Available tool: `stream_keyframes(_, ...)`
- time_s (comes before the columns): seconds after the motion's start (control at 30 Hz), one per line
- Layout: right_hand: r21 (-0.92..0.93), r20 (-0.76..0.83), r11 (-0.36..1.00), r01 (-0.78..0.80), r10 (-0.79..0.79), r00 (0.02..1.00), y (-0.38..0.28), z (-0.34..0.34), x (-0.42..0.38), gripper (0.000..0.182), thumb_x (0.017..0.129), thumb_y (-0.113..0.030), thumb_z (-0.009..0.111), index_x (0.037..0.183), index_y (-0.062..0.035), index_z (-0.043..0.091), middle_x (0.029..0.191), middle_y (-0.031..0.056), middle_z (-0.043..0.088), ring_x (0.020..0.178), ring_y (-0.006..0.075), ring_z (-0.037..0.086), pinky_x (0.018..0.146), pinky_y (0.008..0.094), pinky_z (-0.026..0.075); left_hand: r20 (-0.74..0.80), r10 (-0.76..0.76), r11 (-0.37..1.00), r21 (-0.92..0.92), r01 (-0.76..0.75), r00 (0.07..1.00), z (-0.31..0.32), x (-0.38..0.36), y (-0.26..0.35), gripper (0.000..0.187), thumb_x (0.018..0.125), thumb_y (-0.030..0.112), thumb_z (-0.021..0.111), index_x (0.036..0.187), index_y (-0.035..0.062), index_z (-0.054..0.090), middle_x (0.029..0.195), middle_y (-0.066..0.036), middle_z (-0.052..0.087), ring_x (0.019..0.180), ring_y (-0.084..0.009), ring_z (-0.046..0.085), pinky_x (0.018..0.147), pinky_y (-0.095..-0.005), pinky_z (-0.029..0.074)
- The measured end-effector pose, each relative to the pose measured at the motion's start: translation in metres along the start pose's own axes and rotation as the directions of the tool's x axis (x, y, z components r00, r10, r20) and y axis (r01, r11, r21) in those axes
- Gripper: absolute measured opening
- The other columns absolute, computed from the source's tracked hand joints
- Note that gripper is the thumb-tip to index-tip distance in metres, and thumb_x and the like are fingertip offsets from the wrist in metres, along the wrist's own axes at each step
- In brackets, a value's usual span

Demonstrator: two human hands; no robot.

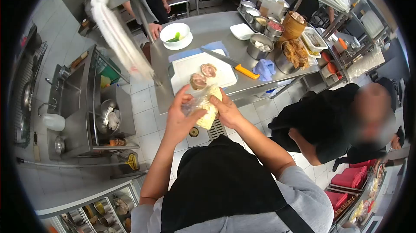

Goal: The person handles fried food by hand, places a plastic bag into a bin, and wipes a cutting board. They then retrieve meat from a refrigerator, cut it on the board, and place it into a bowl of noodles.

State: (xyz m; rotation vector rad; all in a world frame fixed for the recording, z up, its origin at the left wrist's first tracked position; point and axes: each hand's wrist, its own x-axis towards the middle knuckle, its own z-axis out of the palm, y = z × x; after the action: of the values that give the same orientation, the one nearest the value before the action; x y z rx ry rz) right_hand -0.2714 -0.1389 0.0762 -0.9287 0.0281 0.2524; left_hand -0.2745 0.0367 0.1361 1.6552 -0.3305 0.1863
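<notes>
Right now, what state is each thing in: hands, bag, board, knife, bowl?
left hand: gripping the plastic bag
right hand: gripping the bag too
plastic bag: off the counter, holding pale food
cutting board: flat, two round pieces on it
knife: lying flat, unheld
white bowl: upright, something green inside

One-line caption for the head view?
Both hands, left hand and right hand, hold a plastic-wrapped yellowish food bundle before a white cutting board.

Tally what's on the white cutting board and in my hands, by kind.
Meat rolls on the cutting board: 2
Knife: 1
Bag of pale food, held by left hand and right hand: 1
Total: 4
</notes>
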Motion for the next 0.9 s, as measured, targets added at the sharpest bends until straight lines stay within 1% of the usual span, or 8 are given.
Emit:
stream_keyframes(0.07,-0.031,0.018,1.0,0.004,-0.004,1.0,-0.012,-0.027,0.002,0.052,0.098,-0.027,0.061,0.14,-0.0095,0.036,0.122,0.0063,0.056,0.112,0.0174,0.058,0.089,0.0346,0.054,0.123,0.053,0.97,0.229,-0.081,0.991,0.018,0.014,-0.009,0.02,0.099,0.014,0.055,0.108,-0.0006,0.064,0.087,-0.004,0.064,0.084,-0.0088,0.058,0.079,-0.0272,0.047)
stream_keyframes(0.17,0.222,0.078,0.972,-0.082,0.066,0.995,-0.008,-0.071,0.011,0.057,0.099,-0.041,0.056,0.143,-0.0101,0.038,0.131,0.0091,0.055,0.12,0.0221,0.056,0.1,0.0404,0.049,0.05,-0.245,0.969,-0.025,0.246,0.968,0.039,0.029,-0.034,0.016,0.1,0.014,0.054,0.098,0.0011,0.063,0.079,0.0,0.062,0.073,-0.0054,0.055,0.068,-0.0229,0.045)
stream_keyframes(0.47,0.315,0.189,0.898,-0.306,0.257,0.948,0.004,-0.081,0.049,0.064,0.1,-0.054,0.041,0.147,-0.0102,0.037,0.139,0.0091,0.052,0.124,0.0238,0.054,0.104,0.042,0.045,-0.036,-0.207,0.943,-0.272,0.19,0.978,0.034,0.055,-0.056,0.023,0.104,0.023,0.048,0.101,0.0024,0.057,0.093,-0.006,0.063,0.082,-0.0131,0.062,0.076,-0.0305,0.053)
stream_keyframes(0.53,0.276,0.011,0.927,-0.252,0.26,0.966,-0.005,-0.068,0.068,0.062,0.102,-0.051,0.041,0.145,-0.0083,0.039,0.137,0.01,0.054,0.121,0.0235,0.057,0.101,0.0407,0.047,-0.036,-0.237,0.941,-0.258,0.221,0.971,0.011,0.065,-0.063,0.022,0.104,0.023,0.047,0.103,0.0032,0.056,0.096,-0.008,0.063,0.084,-0.015,0.063,0.076,-0.0321,0.054)
stream_keyframes(0.67,0.154,-0.274,0.988,0.009,0.034,0.961,-0.048,-0.076,0.131,0.064,0.1,-0.056,0.041,0.138,-0.0041,0.048,0.133,0.0093,0.059,0.119,0.0225,0.059,0.102,0.0393,0.046,-0.231,-0.297,0.775,-0.625,0.093,0.926,-0.038,0.095,-0.079,0.017,0.104,0.019,0.045,0.107,0.0036,0.051,0.101,-0.012,0.063,0.088,-0.0203,0.065,0.068,-0.0373,0.058)
stream_keyframes(0.77,0.019,-0.395,0.963,0.27,-0.24,0.887,-0.102,-0.087,0.172,0.062,0.103,-0.053,0.037,0.138,-0.0036,0.047,0.134,0.0101,0.059,0.116,0.0236,0.061,0.1,0.039,0.047,-0.246,-0.288,0.909,-0.373,0.183,0.926,-0.064,0.129,-0.11,0.017,0.102,0.019,0.05,0.109,0.0039,0.055,0.098,-0.01,0.064,0.086,-0.0197,0.064,0.068,-0.0329,0.056)
stream_keyframes(0.83,-0.094,-0.389,0.928,0.36,-0.368,0.845,-0.134,-0.081,0.179,0.051,0.106,-0.044,0.035,0.134,-0.0041,0.05,0.13,0.0094,0.061,0.113,0.0235,0.062,0.097,0.0393,0.05,-0.192,-0.196,0.979,0.006,0.201,0.962,-0.064,0.17,-0.136,0.017,0.098,0.016,0.056,0.108,0.0025,0.061,0.093,-0.008,0.066,0.083,-0.0197,0.065,0.068,-0.0319,0.054)
stream_keyframes(0.9,-0.047,-0.405,0.919,0.392,-0.376,0.833,-0.144,-0.078,0.186,0.049,0.106,-0.041,0.034,0.133,-0.0041,0.05,0.129,0.0093,0.061,0.111,0.0231,0.063,0.096,0.0391,0.05,-0.174,0.12,0.97,0.231,-0.078,0.977,-0.052,0.225,-0.174,0.017,0.092,0.011,0.062,0.105,0.0002,0.066,0.089,-0.01,0.068,0.075,-0.0214,0.065,0.069,-0.0322,0.052)
